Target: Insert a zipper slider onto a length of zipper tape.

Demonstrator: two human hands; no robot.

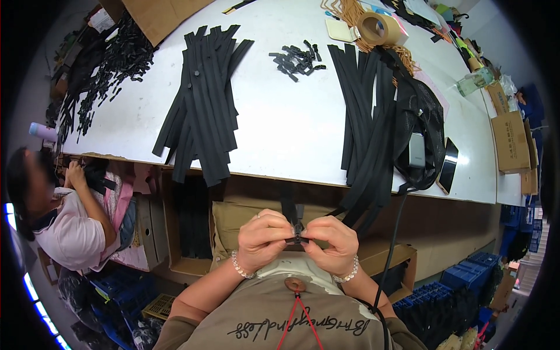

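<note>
Close to my body, just off the table's front edge, my left hand [265,236] and my right hand [332,242] meet in a pinch, fingertips nearly touching. Between them they hold a black strap with a small dark plastic fitting [298,230]; its exact shape is partly covered by my fingers. A length of black webbing [288,201] runs from it up toward the table edge. Ahead to the left lies a fanned pile of flat black straps [204,105]. Another pile of black straps [364,122] lies ahead to the right, some ends hanging over the edge.
A small heap of black plastic pieces [297,61] lies mid-table. Farther right are a tape roll [376,28], a black mesh bag [423,116] and a phone [448,166]. A cable [396,233] hangs at my right. At left, a co-worker [76,227] sits near a black tangle [116,64].
</note>
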